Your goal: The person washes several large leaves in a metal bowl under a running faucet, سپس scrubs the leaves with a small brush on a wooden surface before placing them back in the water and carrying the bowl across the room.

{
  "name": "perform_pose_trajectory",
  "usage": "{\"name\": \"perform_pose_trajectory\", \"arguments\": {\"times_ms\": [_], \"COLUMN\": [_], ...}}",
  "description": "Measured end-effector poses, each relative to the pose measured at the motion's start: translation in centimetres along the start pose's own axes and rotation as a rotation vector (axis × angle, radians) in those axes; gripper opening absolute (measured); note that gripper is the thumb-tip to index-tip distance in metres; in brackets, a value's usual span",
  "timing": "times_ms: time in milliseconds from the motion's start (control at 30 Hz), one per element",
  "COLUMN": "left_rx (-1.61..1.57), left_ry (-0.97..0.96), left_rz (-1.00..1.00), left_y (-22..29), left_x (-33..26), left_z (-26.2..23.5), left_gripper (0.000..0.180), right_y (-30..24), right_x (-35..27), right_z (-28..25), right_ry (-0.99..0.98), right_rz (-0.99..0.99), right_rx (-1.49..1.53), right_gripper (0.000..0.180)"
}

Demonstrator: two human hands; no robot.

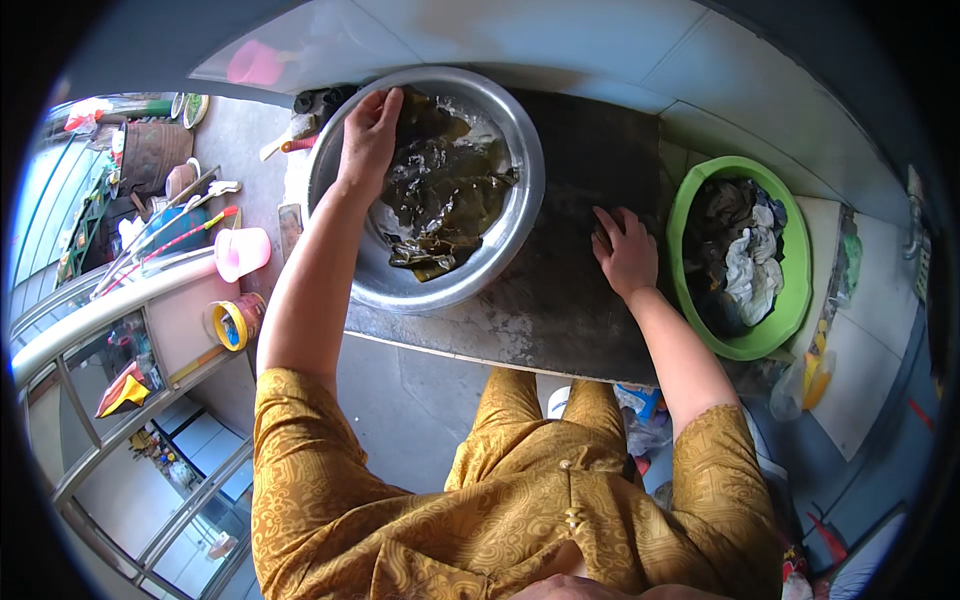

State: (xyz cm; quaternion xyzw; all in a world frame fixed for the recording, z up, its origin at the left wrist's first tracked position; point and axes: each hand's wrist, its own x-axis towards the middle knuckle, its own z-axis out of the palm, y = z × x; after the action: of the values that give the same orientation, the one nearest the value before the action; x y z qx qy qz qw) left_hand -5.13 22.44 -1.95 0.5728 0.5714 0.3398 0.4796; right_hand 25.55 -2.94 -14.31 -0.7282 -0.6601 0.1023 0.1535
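A wide metal basin [532, 165] stands on the dark table. It holds wet, glossy, dark green-brown sheets that look like kelp [440, 195]. Over the basin's far left part, my left hand [370, 140] is closed, its fingertips at the edge of the kelp; the exact grip is partly hidden. To the right of the basin, my right hand [628, 252] rests low over the table with its fingers curled. Something small and dark shows by its thumb side, too hidden to name.
A green plastic tub [797, 265] with dark and white crumpled cloths stands right of the table [560, 300]. Tiled wall [620, 50] rises behind. On the left are a pink bowl [242, 253], a yellow bucket [236, 322] and a glazed frame [110, 430].
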Motion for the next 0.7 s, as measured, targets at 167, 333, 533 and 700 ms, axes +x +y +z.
{"name": "perform_pose_trajectory", "arguments": {"times_ms": [167, 333, 533, 700], "left_rx": [-0.553, -0.54, -0.342, -0.168], "left_ry": [-0.031, -0.018, 0.143, 0.169], "left_rz": [-0.423, -0.655, -0.937, -0.843], "left_y": [8.2, 3.5, -6.2, -6.8], "left_x": [-10.2, -21.0, -33.4, -37.5], "left_z": [7.3, 17.6, 23.1, 23.9], "left_gripper": [0.035, 0.036, 0.05, 0.062], "right_y": [0.4, 7.5, 6.6, -2.5], "right_x": [-0.2, -0.1, -0.8, -7.8], "right_z": [0.0, 1.8, -4.7, -6.0], "right_ry": [0.014, 0.002, -0.152, -0.205], "right_rz": [0.003, -0.117, 0.483, -0.326], "right_rx": [0.032, 0.608, 1.085, 0.601], "right_gripper": [0.048, 0.049, 0.045, 0.044]}}
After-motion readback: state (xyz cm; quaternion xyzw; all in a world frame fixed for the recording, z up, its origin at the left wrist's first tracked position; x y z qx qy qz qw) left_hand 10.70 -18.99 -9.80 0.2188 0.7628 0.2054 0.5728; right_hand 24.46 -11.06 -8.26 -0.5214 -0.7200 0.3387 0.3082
